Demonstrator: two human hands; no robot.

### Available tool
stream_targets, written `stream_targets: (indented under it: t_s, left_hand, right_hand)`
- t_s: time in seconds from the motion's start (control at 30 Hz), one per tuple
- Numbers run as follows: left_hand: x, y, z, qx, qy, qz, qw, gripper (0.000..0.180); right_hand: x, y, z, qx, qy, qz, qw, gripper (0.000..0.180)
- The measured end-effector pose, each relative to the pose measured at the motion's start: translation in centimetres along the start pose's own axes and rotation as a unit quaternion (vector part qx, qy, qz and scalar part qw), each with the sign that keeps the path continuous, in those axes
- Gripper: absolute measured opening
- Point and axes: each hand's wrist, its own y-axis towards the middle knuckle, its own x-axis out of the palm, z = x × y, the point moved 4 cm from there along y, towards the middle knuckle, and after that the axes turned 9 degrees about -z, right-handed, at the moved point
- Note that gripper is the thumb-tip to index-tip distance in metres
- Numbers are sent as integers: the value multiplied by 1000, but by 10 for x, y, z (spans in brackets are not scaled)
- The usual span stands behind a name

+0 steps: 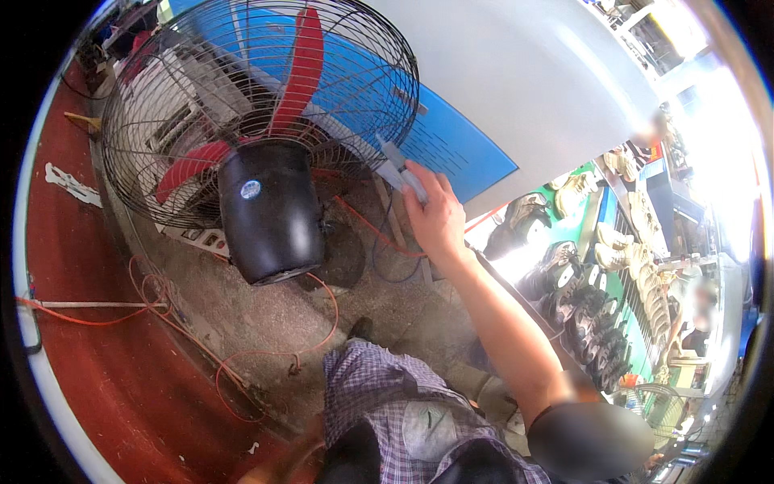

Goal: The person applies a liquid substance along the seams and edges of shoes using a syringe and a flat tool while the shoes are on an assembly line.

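My right hand (435,211) reaches up and forward with its fingers closed around a pale, translucent tube-like thing with a narrow tip (393,155); its exact kind is unclear. The tip points up and to the left, close to the wire cage of a large fan (272,211) and the blue panel (463,145). Whether the tip touches either one, I cannot tell. The fan has red blades (298,73) and a black motor housing. Of my left side only a dim, blurred piece of forearm shows at the lower edge; the left hand is out of sight.
A large grey-white machine cover (532,73) rises beyond the blue panel. Several dark shoes (576,315) and pale shoes (633,250) line a green rack at the right. Orange cords (334,315) loop over the floor. A red surface (72,371) lies at the left.
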Motion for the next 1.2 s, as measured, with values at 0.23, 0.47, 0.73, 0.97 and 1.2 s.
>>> stream_targets:
  t_s: [0.23,0.47,0.73,0.97,1.2]
  left_hand:
    - [-13,-5,17,33,56,1,998,53]
    - [-20,-5,17,53,-16,-16,998,54]
    - [-31,3,19,26,-17,-6,1000,43]
    - [-93,13,25,24,-32,99,994,38]
    - [-197,-32,247,163,-118,260,945,30]
  right_hand:
    - [-19,4,-4,-8,7,15,1000,38]
    - [-15,9,8,-15,15,10,1000,37]
    - [-16,1,13,3,14,-13,1000,37]
    - [-17,9,11,-8,12,-14,1000,37]
    - [-32,-71,46,28,282,-143,948,46]
